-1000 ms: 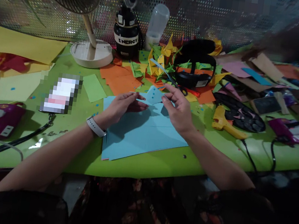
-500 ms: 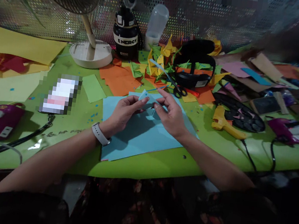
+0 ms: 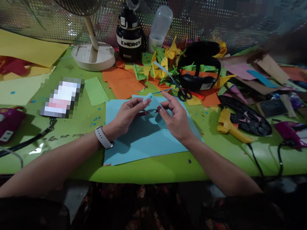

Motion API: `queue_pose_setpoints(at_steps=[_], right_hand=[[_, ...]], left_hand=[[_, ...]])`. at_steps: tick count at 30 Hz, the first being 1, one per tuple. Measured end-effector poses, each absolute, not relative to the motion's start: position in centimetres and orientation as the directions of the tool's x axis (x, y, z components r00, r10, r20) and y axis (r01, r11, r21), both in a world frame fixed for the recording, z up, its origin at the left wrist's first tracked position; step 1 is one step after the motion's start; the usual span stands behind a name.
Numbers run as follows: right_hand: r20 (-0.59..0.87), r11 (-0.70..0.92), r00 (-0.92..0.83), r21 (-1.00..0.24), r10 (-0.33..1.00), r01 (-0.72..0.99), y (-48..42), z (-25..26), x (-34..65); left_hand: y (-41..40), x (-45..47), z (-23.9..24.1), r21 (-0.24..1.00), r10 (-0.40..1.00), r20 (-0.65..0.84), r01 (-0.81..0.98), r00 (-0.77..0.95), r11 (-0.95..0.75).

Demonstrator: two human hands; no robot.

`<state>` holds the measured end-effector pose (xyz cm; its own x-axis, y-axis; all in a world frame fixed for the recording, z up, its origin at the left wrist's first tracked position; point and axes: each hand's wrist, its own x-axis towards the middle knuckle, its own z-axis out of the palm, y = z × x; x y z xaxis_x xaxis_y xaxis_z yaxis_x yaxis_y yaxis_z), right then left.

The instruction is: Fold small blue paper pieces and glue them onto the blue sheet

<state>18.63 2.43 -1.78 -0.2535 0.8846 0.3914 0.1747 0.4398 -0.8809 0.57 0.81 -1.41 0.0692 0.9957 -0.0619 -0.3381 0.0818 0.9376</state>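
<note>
A small piece of folded light blue paper [image 3: 153, 102] is held up between my two hands. My left hand [image 3: 126, 117] pinches its left side between thumb and fingers. On the other side, my right hand [image 3: 176, 119] grips the paper with its thumb and bent fingers, the index finger stretched out above. Fingers partly hide the paper's shape. Beneath both hands lie large light blue paper sheets [image 3: 137, 149], flat on the green tabletop [image 3: 145, 175]. Just behind my right hand are black-handled scissors [image 3: 184, 93].
At the back stand a fan [image 3: 93, 57], a black bottle [image 3: 128, 37] and a black headset [image 3: 199, 70] among yellow paper figures [image 3: 171, 52]. A phone [image 3: 63, 96] lies left. Right are a yellow glue gun [image 3: 233, 129], a black tray [image 3: 251, 119] and paper scraps.
The folded blue paper has shifted and turned slightly between my fingers, and its top looks less pointed. Both hands keep nearly the same place.
</note>
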Motion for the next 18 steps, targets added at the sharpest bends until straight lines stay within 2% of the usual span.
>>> queue_pose_setpoints(at_steps=[4,11,14,18], right_hand=[[0.397,0.438,-0.241,-0.886,0.886,0.150,2.7,-1.7,18.7],[0.415,0.462,-0.243,-0.867,0.877,0.187,3.0,-1.6,18.9],[0.438,0.496,-0.254,-0.833,0.862,0.245,3.0,-1.3,19.2],[0.477,0.565,-0.308,-0.742,0.823,0.361,3.2,-0.7,19.6]], left_hand=[[1.2,0.3,-1.2,0.899,0.991,-0.134,-0.423,-0.010,0.117],[1.6,0.0,-1.0,0.926,0.980,-0.101,-0.376,-0.172,0.030],[1.7,-0.1,-1.0,0.953,0.977,-0.044,-0.303,-0.209,-0.022],[2.2,-0.3,-1.1,0.957,0.971,0.114,-0.239,-0.212,-0.165]])
